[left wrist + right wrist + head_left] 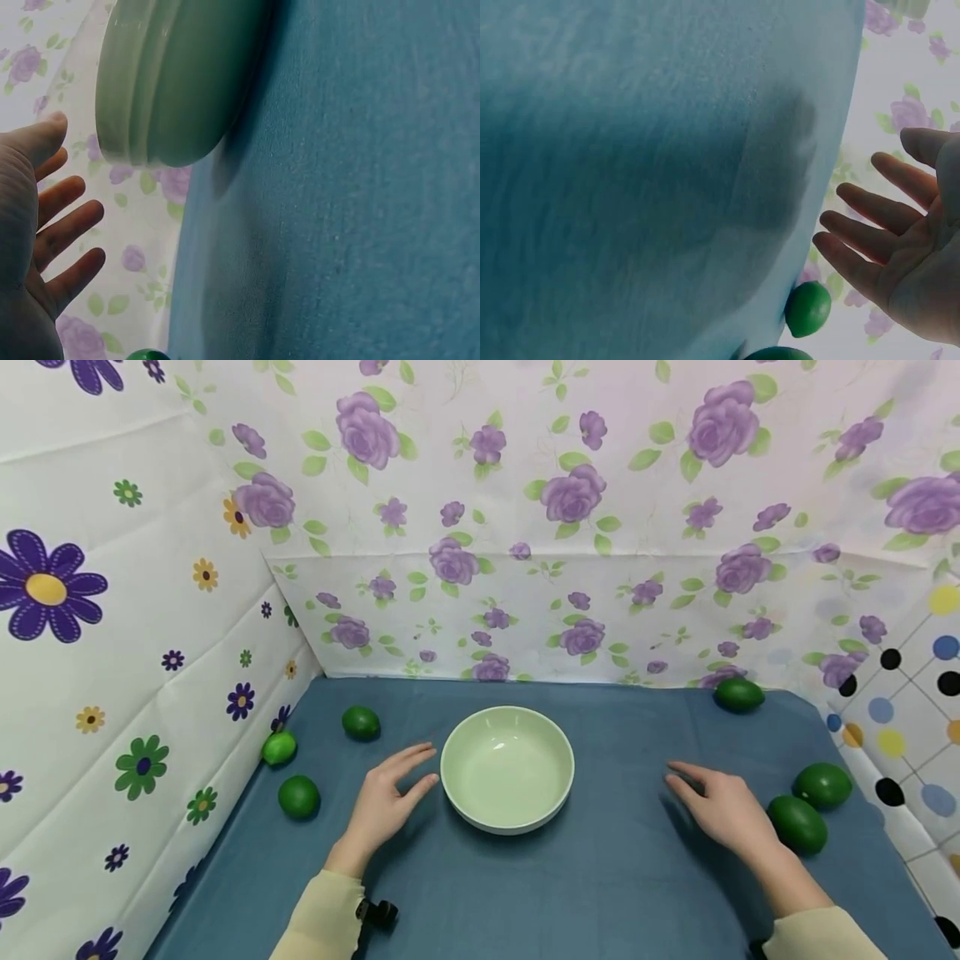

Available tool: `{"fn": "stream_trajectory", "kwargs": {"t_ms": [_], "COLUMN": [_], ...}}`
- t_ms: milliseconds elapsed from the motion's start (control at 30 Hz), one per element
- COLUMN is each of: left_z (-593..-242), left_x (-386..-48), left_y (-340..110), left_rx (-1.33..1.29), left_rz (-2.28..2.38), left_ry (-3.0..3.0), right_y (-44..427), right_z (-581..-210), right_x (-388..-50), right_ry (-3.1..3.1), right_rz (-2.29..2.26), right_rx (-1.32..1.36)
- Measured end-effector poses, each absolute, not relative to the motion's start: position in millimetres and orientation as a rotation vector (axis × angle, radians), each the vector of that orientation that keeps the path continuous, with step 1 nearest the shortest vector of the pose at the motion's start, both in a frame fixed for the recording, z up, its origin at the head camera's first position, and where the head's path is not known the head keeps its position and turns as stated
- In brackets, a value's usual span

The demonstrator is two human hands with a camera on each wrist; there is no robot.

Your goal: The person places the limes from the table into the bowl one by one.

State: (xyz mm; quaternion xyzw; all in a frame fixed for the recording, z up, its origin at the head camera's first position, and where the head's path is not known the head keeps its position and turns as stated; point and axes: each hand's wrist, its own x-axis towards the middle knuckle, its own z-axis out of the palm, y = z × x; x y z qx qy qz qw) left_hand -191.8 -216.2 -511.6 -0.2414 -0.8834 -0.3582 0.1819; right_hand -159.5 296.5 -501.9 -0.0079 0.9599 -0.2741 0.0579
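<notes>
A pale green bowl (507,768) stands upright at the middle of the blue cloth, and nothing lies in it. Just left of its rim is my left hand (385,806), fingers extended and thumb apart, holding nothing. In the left wrist view the same hand (37,225) is spread beside the bowl's outer wall (176,82), with a gap between them. My right hand (723,810) hovers over the cloth well to the right of the bowl. Its fingers are spread and hold nothing, as the right wrist view of the hand (900,232) shows.
Several green lime-like fruits lie around: a dark one (362,723), a brighter one (279,747) and another (299,797) at left. On the right are two together, one (797,825) touching another (822,786), with one (738,695) at the back edge. Flowered sheets (487,527) surround the blue cloth (525,893).
</notes>
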Motion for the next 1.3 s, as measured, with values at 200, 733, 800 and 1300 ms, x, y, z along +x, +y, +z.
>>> {"fn": "stream_trajectory", "kwargs": {"t_ms": [200,733,800,1300], "left_z": [-512.2,-512.8,-512.7,-516.6], "left_x": [-184.4,-182.2,-184.1,-195.3], "left_y": [-214.9,-209.0,-207.9,-205.1], "left_rx": [-0.755,-1.01,-1.038,-1.118], "left_rz": [-1.001,-0.886,-0.864,-0.751], "left_ry": [-2.442,-2.407,-2.393,-2.351], "right_y": [306.7,326.4,329.5,345.2], "right_z": [-497.8,-486.3,-484.9,-483.2], "right_x": [-149.0,-127.5,-124.4,-108.5], "right_ry": [2.927,2.943,2.95,3.019], "right_rz": [-0.863,-0.916,-0.915,-0.921], "right_rx": [-0.045,-0.034,-0.028,0.055]}}
